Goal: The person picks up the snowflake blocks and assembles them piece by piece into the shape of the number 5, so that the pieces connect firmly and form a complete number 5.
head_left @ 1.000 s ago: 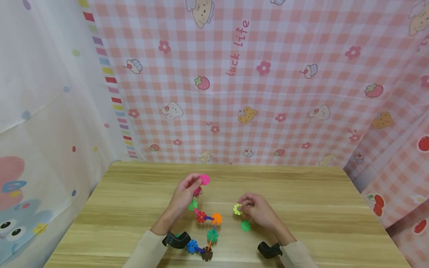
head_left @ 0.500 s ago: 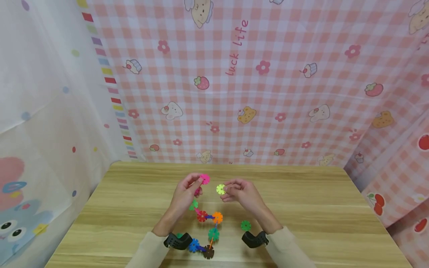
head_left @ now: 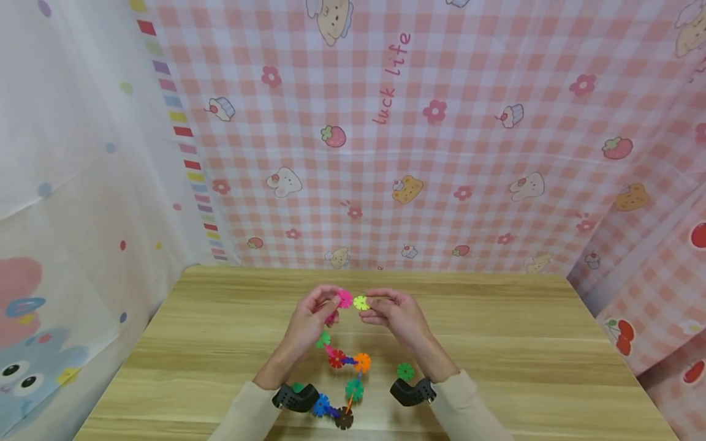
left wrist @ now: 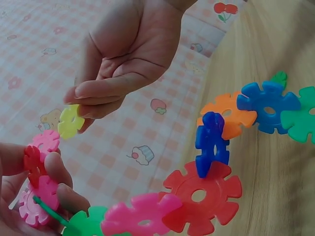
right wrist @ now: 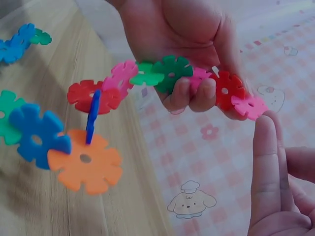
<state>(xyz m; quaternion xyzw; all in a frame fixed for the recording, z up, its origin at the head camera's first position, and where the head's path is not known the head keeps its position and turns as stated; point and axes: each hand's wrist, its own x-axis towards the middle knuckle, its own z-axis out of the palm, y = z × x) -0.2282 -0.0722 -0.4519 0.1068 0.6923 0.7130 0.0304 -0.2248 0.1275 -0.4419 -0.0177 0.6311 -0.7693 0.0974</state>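
Note:
My left hand (head_left: 307,315) grips the end of a chain of notched plastic snowflake discs, its pink end disc (head_left: 345,299) sticking out past the thumb. Opposite it, my right hand (head_left: 401,315) pinches a yellow snowflake disc (left wrist: 71,121) between thumb and fingers. The yellow and pink rims are edge to edge; whether they touch or interlock I cannot tell. Below the left hand the chain runs through a red disc (left wrist: 202,196), a dark blue disc (left wrist: 212,142), an orange disc (head_left: 361,362) and others. In the right wrist view, fingers hide the yellow disc.
A loose green disc (head_left: 405,371) lies on the wooden table (head_left: 507,343), near the right wrist. The chain's lower part, with a brown disc (head_left: 344,418) and a blue disc (head_left: 321,404), is near the left wrist. A checkered cloth (head_left: 441,153) hangs behind the table.
My right hand has carried the yellow disc left and away from me, up to the pink end disc. My left hand has shifted slightly right, keeping its grip on the chain.

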